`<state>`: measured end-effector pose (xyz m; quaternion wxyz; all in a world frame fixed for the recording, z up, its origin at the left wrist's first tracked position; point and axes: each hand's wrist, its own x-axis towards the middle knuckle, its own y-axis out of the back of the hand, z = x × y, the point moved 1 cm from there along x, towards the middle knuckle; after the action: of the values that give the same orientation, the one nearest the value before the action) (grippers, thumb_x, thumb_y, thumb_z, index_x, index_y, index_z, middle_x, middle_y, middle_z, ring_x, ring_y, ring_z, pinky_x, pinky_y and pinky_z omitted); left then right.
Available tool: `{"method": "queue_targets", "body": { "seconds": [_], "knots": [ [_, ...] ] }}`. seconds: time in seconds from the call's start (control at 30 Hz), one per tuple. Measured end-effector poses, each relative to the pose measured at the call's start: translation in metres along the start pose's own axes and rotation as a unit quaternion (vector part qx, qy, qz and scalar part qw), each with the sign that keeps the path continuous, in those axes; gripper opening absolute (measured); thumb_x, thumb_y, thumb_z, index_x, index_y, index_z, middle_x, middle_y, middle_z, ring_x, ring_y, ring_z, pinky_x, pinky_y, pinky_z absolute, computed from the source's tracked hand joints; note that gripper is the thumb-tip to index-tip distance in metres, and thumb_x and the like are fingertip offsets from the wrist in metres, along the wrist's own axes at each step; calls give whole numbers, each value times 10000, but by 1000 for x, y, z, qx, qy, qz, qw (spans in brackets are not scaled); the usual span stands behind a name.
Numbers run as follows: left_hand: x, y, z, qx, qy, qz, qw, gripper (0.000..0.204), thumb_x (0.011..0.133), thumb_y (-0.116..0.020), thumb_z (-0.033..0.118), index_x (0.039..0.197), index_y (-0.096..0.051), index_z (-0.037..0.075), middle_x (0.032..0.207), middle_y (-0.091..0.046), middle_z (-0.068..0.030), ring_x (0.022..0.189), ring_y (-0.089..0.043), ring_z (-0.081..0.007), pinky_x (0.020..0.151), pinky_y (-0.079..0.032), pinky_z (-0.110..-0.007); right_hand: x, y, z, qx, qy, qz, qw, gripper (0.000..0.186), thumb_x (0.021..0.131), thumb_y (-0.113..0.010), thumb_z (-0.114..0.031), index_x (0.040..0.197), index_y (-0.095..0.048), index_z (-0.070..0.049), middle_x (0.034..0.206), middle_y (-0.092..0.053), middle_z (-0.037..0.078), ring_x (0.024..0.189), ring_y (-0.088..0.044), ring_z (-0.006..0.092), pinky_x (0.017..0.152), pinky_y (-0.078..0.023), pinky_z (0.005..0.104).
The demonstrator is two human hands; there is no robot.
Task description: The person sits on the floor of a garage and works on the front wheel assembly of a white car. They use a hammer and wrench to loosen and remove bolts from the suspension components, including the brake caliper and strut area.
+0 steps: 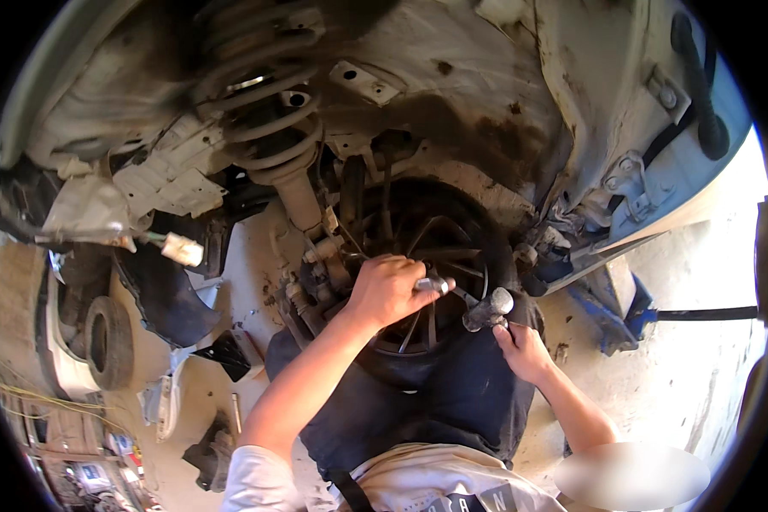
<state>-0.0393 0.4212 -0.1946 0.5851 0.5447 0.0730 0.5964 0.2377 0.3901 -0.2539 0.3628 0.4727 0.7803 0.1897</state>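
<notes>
Here's the left hand (388, 288) wrapped around a metal tool (436, 285) above the spoked wheel (432, 327), near the coil spring (279, 155)! And the right hand (523, 353) grips a hammer (489, 310), its head just right of that tool.

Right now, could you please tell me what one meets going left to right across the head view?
Tire, coil spring, left hand with a metal tool, hammer in the right hand, blue metal piece.
</notes>
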Motion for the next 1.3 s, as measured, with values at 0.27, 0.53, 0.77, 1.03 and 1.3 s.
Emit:
{"method": "queue_targets", "body": {
  "seconds": [0.27, 0.53, 0.77, 1.03, 1.3],
  "knots": [
    [5, -15, -4, 15, -1, 65, 998, 448, 739, -760, 129, 533, -369, 53, 484, -397, -91, 425, -447, -284, 409, -373, -356, 16, -8, 13, -10, 12, -19, 1000, 476, 933, -499, -405, 820, -591, 48, 770, -606, 285, 828, -590, 454, 717, -472, 476],
    [4, -12, 1, 15, 19, 38, 999, 483, 683, -822, 245, 538, -402, 57, 475, -398, -69, 425, -461, -247, 424, -385, -331, 24, -11, 20, 33, -33, -38, 998, 521, 942, -477, -430, 811, -585, 62, 767, -606, 288, 827, -595, 452, 710, -468, 460],
    [3, -13, 0, 1, -20, 56, 998, 583, 677, -763, 489, 514, -391, 71, 467, -379, -61, 409, -431, -237, 430, -369, -320, 40, -13, 3, 17, -13, -59, 998, 451, 919, -491, -385, 910, -591, 55, 823, -627, 281, 880, -604, 436, 776, -477, 462],
    [2, -23, -2, -17, -32, 123, 992, 591, 726, -700, 525, 527, -389, 64, 476, -352, -64, 408, -397, -241, 418, -347, -321, 110, -57, -12, -223, 56, -45, 972, 479, 841, -572, -224, 1208, -431, 50, 980, -645, 216, 923, -646, 335, 773, -526, 401],
    [9, -25, -8, -18, -32, 137, 990, 590, 730, -714, 511, 524, -375, 74, 469, -354, -54, 402, -416, -230, 408, -362, -314, 134, -91, -9, -261, 44, -83, 961, 556, 739, -667, -181, 1207, -442, 16, 1055, -634, 196, 959, -648, 303, 780, -540, 368]
  ]
}}
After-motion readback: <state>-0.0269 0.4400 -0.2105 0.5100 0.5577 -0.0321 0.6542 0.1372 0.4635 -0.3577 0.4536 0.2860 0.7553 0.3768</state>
